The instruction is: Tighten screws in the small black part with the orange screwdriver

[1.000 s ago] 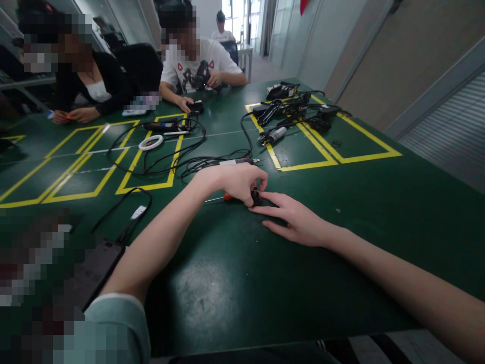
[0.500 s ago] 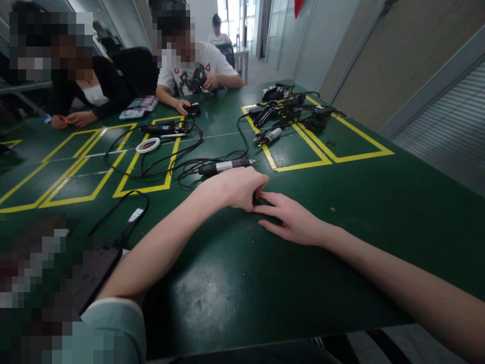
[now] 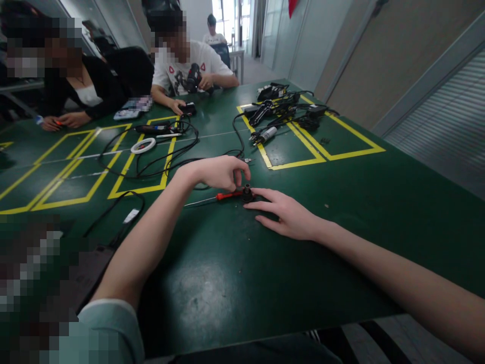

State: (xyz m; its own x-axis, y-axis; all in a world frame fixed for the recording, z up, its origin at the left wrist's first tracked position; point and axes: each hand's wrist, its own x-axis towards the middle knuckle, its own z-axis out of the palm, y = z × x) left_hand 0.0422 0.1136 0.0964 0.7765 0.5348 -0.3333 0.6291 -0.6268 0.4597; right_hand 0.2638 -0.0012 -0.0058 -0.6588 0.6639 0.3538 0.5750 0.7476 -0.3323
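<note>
A small black round part (image 3: 247, 194) with a raised hollow top stands on the green table. My right hand (image 3: 286, 212) rests low beside it, two fingertips holding it from front and back while the thumb lies apart. Just above and behind it hovers my left hand (image 3: 223, 173), fingers bent and separated, with nothing visible in them. Beneath that hand lies a screwdriver (image 3: 226, 196) with a red handle, its thin shaft pointing left. Behind the left hand, the metal tip (image 3: 247, 160) of a corded pen-shaped tool shows; its body is hidden.
Black cables and a white ring (image 3: 143, 145) lie inside yellow tape outlines at the back left. Corded tools (image 3: 267, 114) are heaped at the back right. Two people sit across the table, one holding a black device (image 3: 194, 77). A blurred dark object lies at the left.
My left hand has lifted off the black part and shifted left, its fingers loosening. The part's top and the red screwdriver now show. My right hand stays at the part.
</note>
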